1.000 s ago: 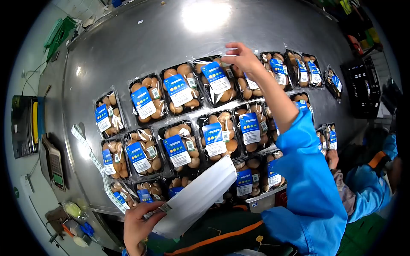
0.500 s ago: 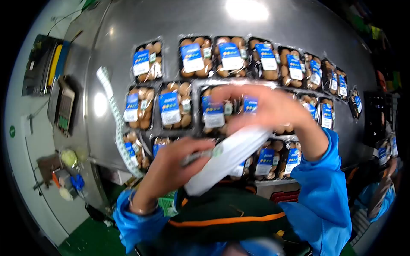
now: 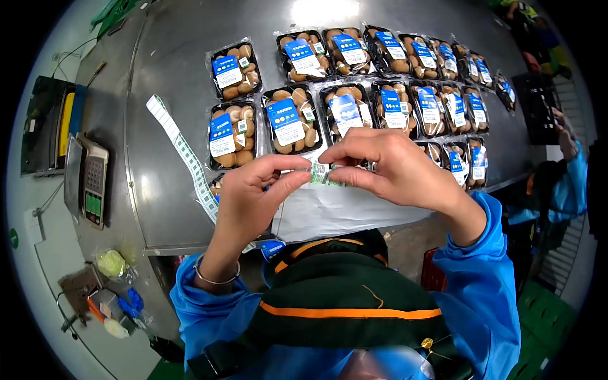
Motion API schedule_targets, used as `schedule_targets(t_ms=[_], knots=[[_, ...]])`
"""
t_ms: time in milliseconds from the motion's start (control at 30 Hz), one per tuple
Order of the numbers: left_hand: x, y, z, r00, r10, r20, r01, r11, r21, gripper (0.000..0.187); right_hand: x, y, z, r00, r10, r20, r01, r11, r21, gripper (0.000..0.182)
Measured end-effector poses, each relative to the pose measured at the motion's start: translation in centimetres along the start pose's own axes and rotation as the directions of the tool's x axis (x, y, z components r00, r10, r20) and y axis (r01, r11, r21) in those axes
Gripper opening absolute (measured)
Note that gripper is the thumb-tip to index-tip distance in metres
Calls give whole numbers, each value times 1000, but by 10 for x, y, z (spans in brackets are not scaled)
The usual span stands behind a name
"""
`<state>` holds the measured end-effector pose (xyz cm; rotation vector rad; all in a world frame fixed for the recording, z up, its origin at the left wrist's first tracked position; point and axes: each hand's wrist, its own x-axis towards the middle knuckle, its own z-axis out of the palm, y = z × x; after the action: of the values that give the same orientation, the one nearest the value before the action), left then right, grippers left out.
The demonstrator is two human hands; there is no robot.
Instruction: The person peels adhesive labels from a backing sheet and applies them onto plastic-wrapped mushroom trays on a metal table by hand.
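Near the table's front edge, my left hand [image 3: 253, 190] pinches the left end of a small green-and-white label strip [image 3: 318, 173]. Thumb and forefinger of my right hand [image 3: 392, 166] pinch the strip's other end. Below both hands hangs a wide white sheet [image 3: 342, 212], its upper edge partly hidden by my fingers. Just beyond my hands lie black trays of brown mushrooms wrapped in film with blue-and-white labels, among them one tray [image 3: 290, 120] and another [image 3: 347, 111]. A long strip of printed labels [image 3: 190, 158] lies to the left and runs behind my left forearm.
Rows of mushroom trays [image 3: 421, 57] spread over the metal table [image 3: 171, 76]. At the left stand a scale with a keypad [image 3: 95, 180] and a black-and-yellow device [image 3: 54, 126]. A co-worker's blue sleeve [image 3: 575, 183] shows at the right, beside a black crate [image 3: 535, 107].
My hands have come together at the small label strip. The white sheet has swung from a slant to lying broadly below them. The view has shifted, showing the trays higher up.
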<state>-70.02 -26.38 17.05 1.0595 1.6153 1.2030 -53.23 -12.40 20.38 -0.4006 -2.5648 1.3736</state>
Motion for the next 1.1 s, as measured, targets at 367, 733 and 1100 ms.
schedule_targets(t_ms=[367, 733, 1100], knots=[[7, -23, -42, 969, -180, 171, 213, 956, -200, 20, -13, -7, 76, 901, -212, -379, 108, 955, -277, 13], [-54, -12, -78, 888, -350, -297, 349, 935, -60, 16, -21, 283, -46, 239, 762, -602, -556, 615, 559, 48], [-39, -10, -57, 967, -252, -19, 239, 937, -255, 27, -110, 173, -18, 340, 882, -327, -540, 468, 699, 22]])
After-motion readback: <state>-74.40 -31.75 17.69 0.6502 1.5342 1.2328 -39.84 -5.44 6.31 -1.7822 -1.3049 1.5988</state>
